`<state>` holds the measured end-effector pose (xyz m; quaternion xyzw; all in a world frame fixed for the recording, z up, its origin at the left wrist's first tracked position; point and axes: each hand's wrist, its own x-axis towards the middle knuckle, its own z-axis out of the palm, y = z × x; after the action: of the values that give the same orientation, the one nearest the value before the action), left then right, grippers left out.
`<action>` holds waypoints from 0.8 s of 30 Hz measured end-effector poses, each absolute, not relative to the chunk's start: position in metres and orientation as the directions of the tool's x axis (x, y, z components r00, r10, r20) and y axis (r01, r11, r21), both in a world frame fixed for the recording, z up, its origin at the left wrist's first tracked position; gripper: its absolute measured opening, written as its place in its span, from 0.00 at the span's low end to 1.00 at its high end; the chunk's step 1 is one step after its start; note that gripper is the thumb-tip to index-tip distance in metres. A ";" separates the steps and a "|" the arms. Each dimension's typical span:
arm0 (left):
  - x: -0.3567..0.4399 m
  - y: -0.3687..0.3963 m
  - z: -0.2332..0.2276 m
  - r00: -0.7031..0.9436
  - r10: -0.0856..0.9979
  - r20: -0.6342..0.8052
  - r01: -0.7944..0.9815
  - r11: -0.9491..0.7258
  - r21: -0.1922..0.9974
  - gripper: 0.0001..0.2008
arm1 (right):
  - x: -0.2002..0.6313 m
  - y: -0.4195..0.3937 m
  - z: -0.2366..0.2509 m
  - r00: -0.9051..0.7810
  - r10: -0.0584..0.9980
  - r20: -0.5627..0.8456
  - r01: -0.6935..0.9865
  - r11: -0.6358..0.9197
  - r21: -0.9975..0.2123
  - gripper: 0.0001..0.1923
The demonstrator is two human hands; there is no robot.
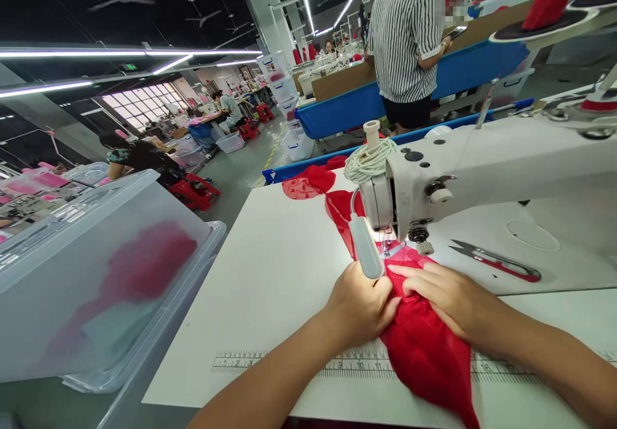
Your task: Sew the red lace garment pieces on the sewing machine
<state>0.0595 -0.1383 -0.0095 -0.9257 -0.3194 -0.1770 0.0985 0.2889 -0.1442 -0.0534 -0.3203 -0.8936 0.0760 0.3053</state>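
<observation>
A gathered piece of sheer red fabric (424,355) lies under the needle area of a white sewing machine (463,172) and trails toward the table's front edge. My left hand (361,304) is closed on its left side, thumb and fingers pinched at the cloth. On the other side my right hand (446,294) presses the same fabric flat, its fingers stretched toward the presser foot (385,249). A small grey lamp (366,247) on a bent neck partly covers the left fingertips. More red fabric (340,214) extends behind the needle.
Red-handled thread snips (499,261) lie right of the needle on the machine bed. A printed ruler (357,366) runs along the white table (231,288) near its front. Translucent plastic bins (96,275) stand at left. A person in a striped shirt (405,37) stands beyond the table.
</observation>
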 end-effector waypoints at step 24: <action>0.061 -0.146 -0.017 0.708 0.582 0.400 0.664 -0.742 -0.094 0.21 | 0.282 -0.148 -0.038 -0.528 0.669 0.523 0.671 0.706 -0.226 0.16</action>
<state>0.0607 -0.1465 -0.0169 -0.9167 -0.3399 -0.1752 0.1164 0.2816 -0.1480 -0.0381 -0.3834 -0.8740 -0.0016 0.2985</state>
